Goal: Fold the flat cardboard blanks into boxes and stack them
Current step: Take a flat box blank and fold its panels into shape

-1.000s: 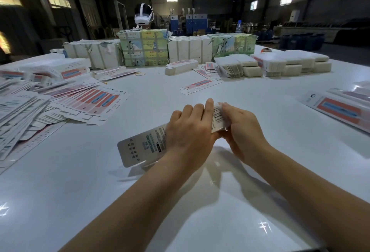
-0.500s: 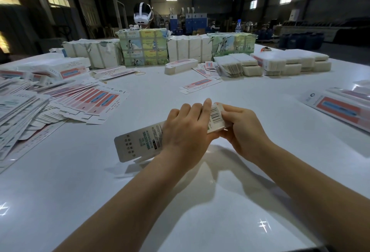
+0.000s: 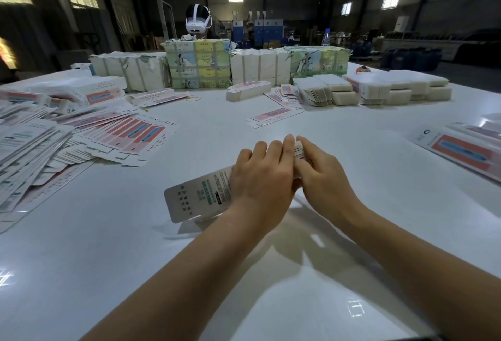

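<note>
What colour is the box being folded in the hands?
The box is white or pale grey with dark and teal print and a barcode at its far end; the head view shows it.

Carton [image 3: 199, 198] middle under left hand [image 3: 261, 178]

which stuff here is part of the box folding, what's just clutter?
In the job:
- left hand, right hand, both gripping the blank being folded
- fanned flat blanks
- stacked blanks

Lying about:
- rubber band
- water bottle
- white headset
</note>
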A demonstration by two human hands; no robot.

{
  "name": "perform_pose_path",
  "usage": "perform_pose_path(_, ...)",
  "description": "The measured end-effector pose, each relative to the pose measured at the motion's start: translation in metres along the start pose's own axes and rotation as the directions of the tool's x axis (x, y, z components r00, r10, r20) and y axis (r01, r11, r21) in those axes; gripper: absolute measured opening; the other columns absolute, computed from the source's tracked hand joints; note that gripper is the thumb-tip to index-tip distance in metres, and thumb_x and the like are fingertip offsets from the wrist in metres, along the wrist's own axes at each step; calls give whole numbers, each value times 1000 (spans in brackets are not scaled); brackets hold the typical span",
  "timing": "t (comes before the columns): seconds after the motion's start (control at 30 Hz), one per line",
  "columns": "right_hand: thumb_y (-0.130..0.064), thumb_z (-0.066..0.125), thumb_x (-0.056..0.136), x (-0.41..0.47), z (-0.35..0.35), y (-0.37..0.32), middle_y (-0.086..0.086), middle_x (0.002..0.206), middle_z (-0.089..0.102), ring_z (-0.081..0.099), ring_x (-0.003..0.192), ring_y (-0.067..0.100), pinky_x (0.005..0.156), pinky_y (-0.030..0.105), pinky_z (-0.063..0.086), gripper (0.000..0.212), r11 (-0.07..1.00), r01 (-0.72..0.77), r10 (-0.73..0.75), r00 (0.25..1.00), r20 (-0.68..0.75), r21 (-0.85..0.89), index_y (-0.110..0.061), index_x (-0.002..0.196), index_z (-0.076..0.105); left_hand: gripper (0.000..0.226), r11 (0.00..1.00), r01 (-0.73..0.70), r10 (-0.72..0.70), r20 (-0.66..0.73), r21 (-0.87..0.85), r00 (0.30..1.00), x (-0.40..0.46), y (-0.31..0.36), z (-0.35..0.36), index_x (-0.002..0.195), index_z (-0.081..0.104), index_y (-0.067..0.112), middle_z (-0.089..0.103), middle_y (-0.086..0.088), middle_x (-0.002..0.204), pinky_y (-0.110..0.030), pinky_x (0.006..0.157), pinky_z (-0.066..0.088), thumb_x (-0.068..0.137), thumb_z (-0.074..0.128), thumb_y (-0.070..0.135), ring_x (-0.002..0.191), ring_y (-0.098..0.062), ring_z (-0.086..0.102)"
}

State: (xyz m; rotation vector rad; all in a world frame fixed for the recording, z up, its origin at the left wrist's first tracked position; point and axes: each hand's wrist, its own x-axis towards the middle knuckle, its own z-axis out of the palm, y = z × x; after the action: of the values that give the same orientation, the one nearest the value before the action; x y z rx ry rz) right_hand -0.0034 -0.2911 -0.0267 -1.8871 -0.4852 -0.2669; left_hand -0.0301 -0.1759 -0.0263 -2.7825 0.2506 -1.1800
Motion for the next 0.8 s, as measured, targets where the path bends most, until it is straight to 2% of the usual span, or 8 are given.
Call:
perform_pose_path(0.07, -4, 44, 93, 1, 1, 0, 3, 104, 57, 52, 92, 15, 89, 44, 49, 23, 988, -88, 77, 993, 92, 124, -13, 113, 50, 63, 1000, 22, -22, 38, -8, 999, 0, 0, 0, 130, 54, 5, 66, -5, 102, -35, 69, 43, 87, 31, 44, 86, -26, 60)
perform_pose_path(0.13, -1, 47, 93, 6, -1, 2, 7, 132, 51, 55, 106, 17, 96, 40, 47, 56, 915, -198, 135, 971, 196, 351, -12, 146, 31, 66, 999, 44, -42, 88, -26, 995, 1, -4, 2, 137, 46, 6, 63, -5, 112, -36, 75, 41, 89, 35, 51, 94, -26, 57)
perform_pose_path(0.17, 0, 49, 93, 6, -1, 2, 6, 138, 49, 57, 108, 17, 96, 37, 48, 63, 888, -217, 148, 970, 193, 405, -11, 150, 22, 69, 998, 57, -53, 109, -39, 993, 2, -6, 3, 140, 42, 6, 61, -6, 117, -37, 78, 39, 91, 37, 54, 99, -26, 56)
perform_pose_path(0.23, -5, 52, 93, 4, 0, 3, 6, 121, 62, 62, 100, 15, 92, 35, 50, 54, 923, -177, 156, 984, 89, 342, -4, 143, 33, 73, 994, 98, -92, 134, -38, 987, 4, -10, 6, 144, 34, 7, 56, -6, 125, -36, 83, 36, 92, 36, 58, 108, -25, 51)
perform_pose_path(0.3, -14, 56, 92, 1, 4, 5, 8, 84, 66, 59, 75, 13, 80, 40, 46, 22, 992, -75, 81, 995, -57, 97, 1, 109, 57, 74, 992, 126, -123, 150, -16, 981, 6, -13, 8, 147, 27, 9, 52, -5, 131, -36, 86, 34, 92, 30, 59, 113, -25, 47)
perform_pose_path(0.4, -17, 53, 92, -2, 7, 7, 22, 72, 59, 50, 69, 34, 69, 47, 45, 23, 1000, 9, -8, 996, -86, 13, 2, 81, 58, 75, 994, 111, -112, 179, 12, 978, 5, -14, 10, 148, 20, 10, 47, -4, 136, -34, 88, 31, 92, 22, 60, 117, -23, 43)
perform_pose_path(0.63, -9, 50, 96, -6, 9, 2, 22, 88, 68, 59, 86, 44, 85, 61, 47, 16, 976, 6, 18, 994, -107, 219, -7, 98, 65, 68, 994, 109, -110, 147, 18, 983, 6, -7, 12, 148, 20, 6, 48, -6, 132, -35, 86, 33, 98, 33, 50, 113, -24, 45)
perform_pose_path(0.8, -9, 54, 94, 3, 3, 8, 31, 98, 63, 65, 80, 21, 82, 45, 57, 23, 915, -139, 163, 986, -32, 378, 8, 108, 61, 79, 998, 41, -34, 155, -47, 987, 5, -13, 16, 149, 19, 8, 47, -4, 135, -34, 88, 33, 92, 37, 60, 115, -23, 45)
